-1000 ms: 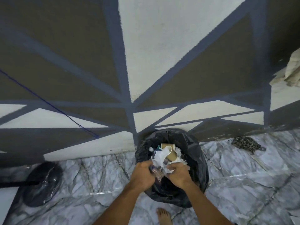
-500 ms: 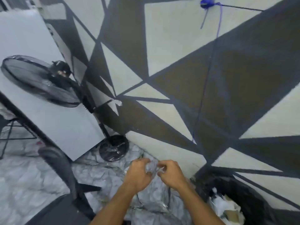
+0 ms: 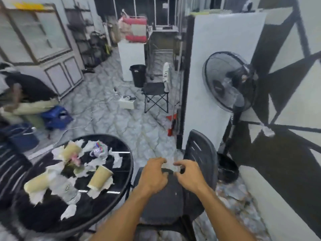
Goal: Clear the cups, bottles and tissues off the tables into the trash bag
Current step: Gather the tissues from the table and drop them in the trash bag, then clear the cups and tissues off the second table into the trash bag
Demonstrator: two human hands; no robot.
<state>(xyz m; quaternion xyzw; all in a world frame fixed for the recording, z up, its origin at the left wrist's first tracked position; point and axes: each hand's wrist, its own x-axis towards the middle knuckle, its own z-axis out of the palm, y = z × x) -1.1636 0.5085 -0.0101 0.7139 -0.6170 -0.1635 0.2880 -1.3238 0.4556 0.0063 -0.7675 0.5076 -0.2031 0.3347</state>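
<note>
My left hand (image 3: 153,176) and my right hand (image 3: 189,176) are held close together over a dark chair seat (image 3: 165,200). Their fingers are curled around a small clear plastic piece (image 3: 171,165), which is blurred. To the left stands a round black table (image 3: 129,169). On it lie a tan paper cup (image 3: 100,177) on its side, a second cup (image 3: 35,184), a third cup (image 3: 71,150), a crushed clear bottle (image 3: 65,186), a colourful wrapper (image 3: 99,150) and several torn tissues (image 3: 117,160). The trash bag is out of view.
The dark chair's back (image 3: 199,153) rises right in front of my hands. A standing fan (image 3: 229,82) and a white board are on the right by the painted wall. Farther off are a folding chair (image 3: 155,96), a black bin (image 3: 138,74) and a blue stool (image 3: 55,117).
My view has swung left from the trash bag by the wall to the room and the littered table. Both hands came up out of the bag and stay together.
</note>
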